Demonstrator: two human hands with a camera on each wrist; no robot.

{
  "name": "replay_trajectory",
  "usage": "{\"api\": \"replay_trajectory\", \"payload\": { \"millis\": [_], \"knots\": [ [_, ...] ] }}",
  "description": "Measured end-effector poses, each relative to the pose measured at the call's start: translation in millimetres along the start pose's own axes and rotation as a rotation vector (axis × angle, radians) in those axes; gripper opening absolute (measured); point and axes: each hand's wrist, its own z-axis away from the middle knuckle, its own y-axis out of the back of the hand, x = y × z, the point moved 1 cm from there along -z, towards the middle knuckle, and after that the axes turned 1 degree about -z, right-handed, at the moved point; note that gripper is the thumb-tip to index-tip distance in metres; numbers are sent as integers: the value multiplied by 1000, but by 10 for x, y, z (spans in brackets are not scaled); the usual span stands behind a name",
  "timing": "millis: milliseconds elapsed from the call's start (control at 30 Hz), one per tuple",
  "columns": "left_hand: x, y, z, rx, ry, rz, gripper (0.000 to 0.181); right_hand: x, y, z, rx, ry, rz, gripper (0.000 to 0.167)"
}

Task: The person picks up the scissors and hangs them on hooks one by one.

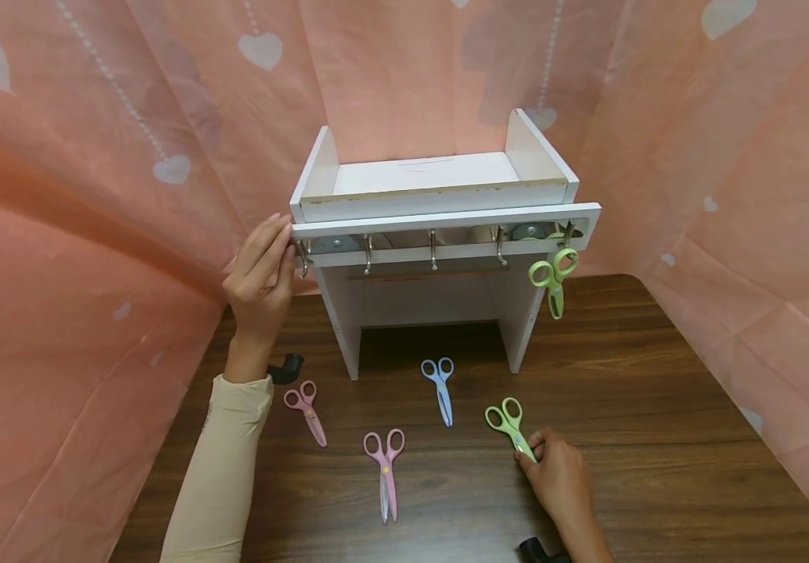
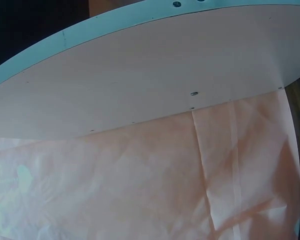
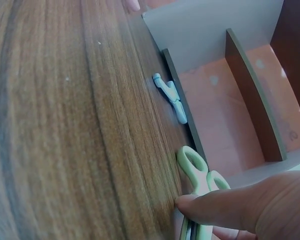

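- Lower right of the head view: a bare right hand (image 1: 561,477) pinches, between thumb and fingers, the blade end of light-green plastic-handled scissors (image 1: 512,426). The two finger loops project beyond the grip toward the upper left; in the right wrist view the thumb lies across the blades, just below the loops. Whether the scissors touch the table is hard to tell.
- Lower centre: pink-handled scissors (image 1: 386,469) lie with blades slightly parted, loops upward, on the dark brown wood-grain table (image 1: 658,391).
- Left of centre: a second pink pair (image 1: 311,416) lies tilted; nearer the middle, light-blue scissors (image 1: 442,387) lie well apart from the right hand.
- Centre left: the left hand (image 1: 258,266), its fingers mostly straight, touches the left end of a white rail (image 1: 404,256) with metal hooks.
- Right of centre: another green pair (image 1: 555,281) hangs from the rail's rightmost hook.
- Upper centre: a white board shelf unit (image 1: 433,205) stands behind the rail.
- Background: peach fabric (image 1: 728,156) with pale hearts.
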Motion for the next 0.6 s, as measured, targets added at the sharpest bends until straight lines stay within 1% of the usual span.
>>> {"api": "replay_trajectory", "payload": {
  "millis": [167,333,600],
  "knots": [
    [17,4,-4,0,8,4,38,4,17,14,-12,-10,5,26],
    [21,11,-5,1,12,6,39,9,20,11,-16,-3,7,28],
    [41,8,-21,0,3,0,38,7,21,5,-29,2,9,28]
  ]
}}
